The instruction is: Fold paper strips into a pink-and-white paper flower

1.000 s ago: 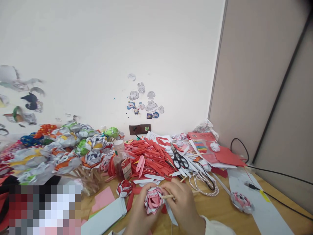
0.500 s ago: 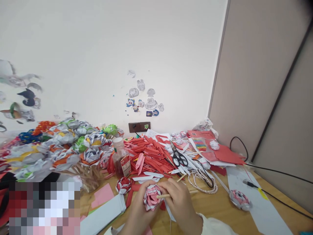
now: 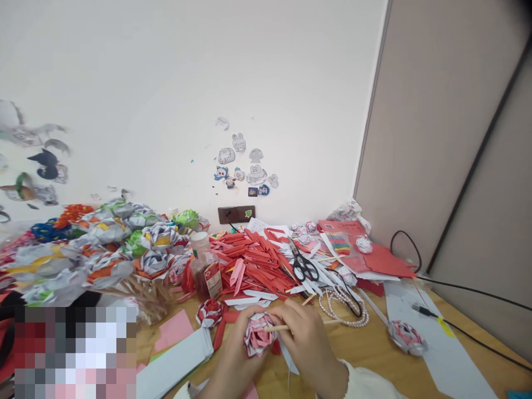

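A pink and white folded paper flower (image 3: pixel 258 339) is cupped in my left hand (image 3: pixel 236 349), its petals facing up toward me. My right hand (image 3: pixel 305 338) pinches a thin wooden stick (image 3: pixel 276 328), whose tip touches the upper petals near the flower's centre. The stick's other end sticks out to the right past my knuckles. Just left of my hands lies a red and white paper flower (image 3: pixel 209 313). White paper strips and a bit of red paper show partly beneath my hands.
Red folded strips (image 3: pixel 253 260) pile up behind my hands, with black scissors (image 3: pixel 305 267) on their right edge. A bottle (image 3: pixel 204 266), a pearl string (image 3: pixel 361 318), paper stacks (image 3: pixel 174 360), another flower (image 3: pixel 406 337) and a large bunch of paper flowers (image 3: pixel 112 238) surround them.
Almost nothing differs. The stick's tip has shifted slightly up and left over the flower, and my right hand has moved a little with it.
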A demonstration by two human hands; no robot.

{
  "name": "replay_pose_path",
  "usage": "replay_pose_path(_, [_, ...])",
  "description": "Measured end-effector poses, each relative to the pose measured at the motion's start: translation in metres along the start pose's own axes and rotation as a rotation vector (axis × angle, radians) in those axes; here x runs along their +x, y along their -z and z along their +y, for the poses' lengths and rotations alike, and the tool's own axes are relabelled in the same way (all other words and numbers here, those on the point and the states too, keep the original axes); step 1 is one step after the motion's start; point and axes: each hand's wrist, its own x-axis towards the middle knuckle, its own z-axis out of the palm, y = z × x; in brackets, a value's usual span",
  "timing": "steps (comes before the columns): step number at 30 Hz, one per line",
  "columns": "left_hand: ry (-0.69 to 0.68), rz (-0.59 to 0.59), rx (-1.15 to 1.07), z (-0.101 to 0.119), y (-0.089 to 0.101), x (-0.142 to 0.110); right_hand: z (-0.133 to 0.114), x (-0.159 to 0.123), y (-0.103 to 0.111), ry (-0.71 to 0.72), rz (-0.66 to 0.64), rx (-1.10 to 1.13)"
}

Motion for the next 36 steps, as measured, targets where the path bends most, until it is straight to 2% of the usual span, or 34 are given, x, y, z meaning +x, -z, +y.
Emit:
replay_pose_path(3, [0.007, -0.023, 0.012, 0.000, 0.001, 0.000, 0.000, 0.001, 0.001, -0.016, -0.011, 0.046])
replay_pose_path(6, [-0.003, -0.048, 0.007, -0.002, 0.003, 0.002, 0.000, 0.006, 0.004, -0.116, -0.030, 0.191])
replay_pose_path(13, [-0.076, -0.099, -0.081, -0.009, 0.001, 0.005, 0.005, 0.014, 0.012, -0.208, -0.182, 0.349])
replay_pose_path(17, [-0.019, -0.124, -0.057, -0.006, 0.003, 0.004, 0.005, 0.014, 0.013, -0.290, -0.216, 0.470])
replay_pose_path(22, [0.005, -0.118, -0.058, -0.003, 0.006, 0.005, 0.004, 0.016, 0.015, -0.264, -0.167, 0.416])
replay_pose_path(25, [0.019, -0.130, -0.064, 0.003, 0.009, 0.003, 0.004, 0.016, 0.019, -0.200, -0.209, 0.391])
replay_pose_path(30, [0.020, -0.227, -0.067, 0.008, 0.010, 0.003, 0.007, 0.016, 0.023, -0.242, -0.294, 0.501])
replay_pose_path(36, [0.004, -0.188, -0.026, 0.003, 0.009, 0.005, 0.009, 0.016, 0.019, -0.250, -0.165, 0.338])
